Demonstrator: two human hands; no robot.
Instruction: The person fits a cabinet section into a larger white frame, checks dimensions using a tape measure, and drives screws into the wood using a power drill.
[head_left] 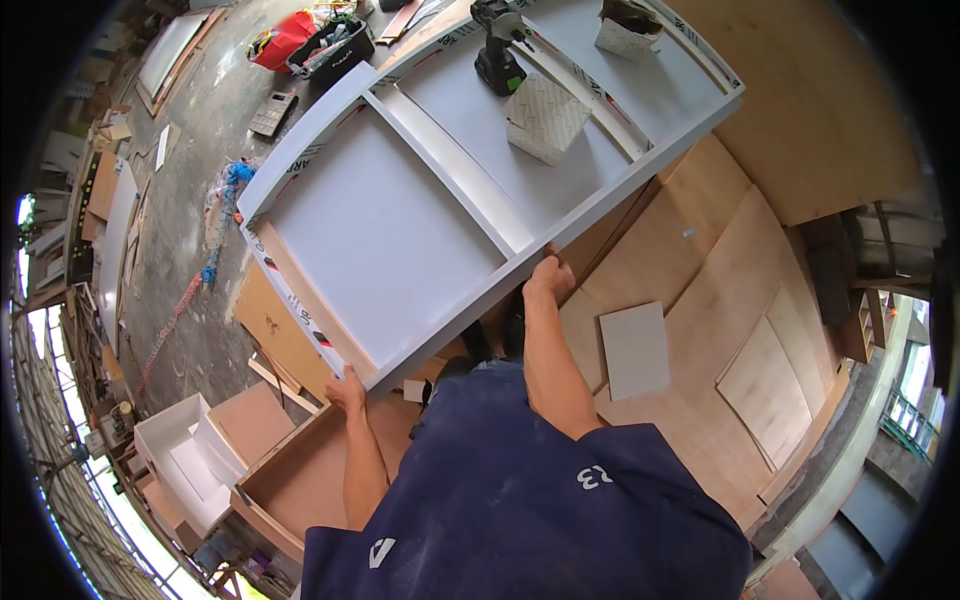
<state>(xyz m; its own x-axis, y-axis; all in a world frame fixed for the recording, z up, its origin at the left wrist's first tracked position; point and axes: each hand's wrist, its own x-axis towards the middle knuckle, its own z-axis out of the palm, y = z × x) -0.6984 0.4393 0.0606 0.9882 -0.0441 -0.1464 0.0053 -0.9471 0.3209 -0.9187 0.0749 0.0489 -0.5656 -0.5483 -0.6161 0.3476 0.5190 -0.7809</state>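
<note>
Leaning over the work in your navy shirt (pixel 520 490), you hold the pale framed panel (pixel 380 240) by its near edge. Your left hand (pixel 347 390) has its fingers closed on the lower-left corner; your right hand (pixel 551 276) has its fingers curled in against the middle of that edge, though you cannot tell how far they wrap beneath. The panel slants in front of you, and what bears it is hidden. On its recessed face sit a cordless drill (pixel 498 62) and a patterned box (pixel 548 120), with a second box (pixel 628 30) farther along.

To your left, beside your forearm, are an open brown wooden drawer (pixel 325 480) and a white open-topped box (pixel 165 440). To your right spread overlapping plywood sheets (pixel 725 280), with a small pale board (pixel 634 352) lying on them.

Past the panel runs the scuffed grey concrete floor (pixel 210 110), holding a knotted rope (pixel 212 240), a calculator (pixel 272 114), a black tote (pixel 340 58) and a red bag (pixel 290 42). Farther out, stacked boards (pixel 118 240) line the left side, and daylight shows behind a green railing (pixel 908 415) at far right.
</note>
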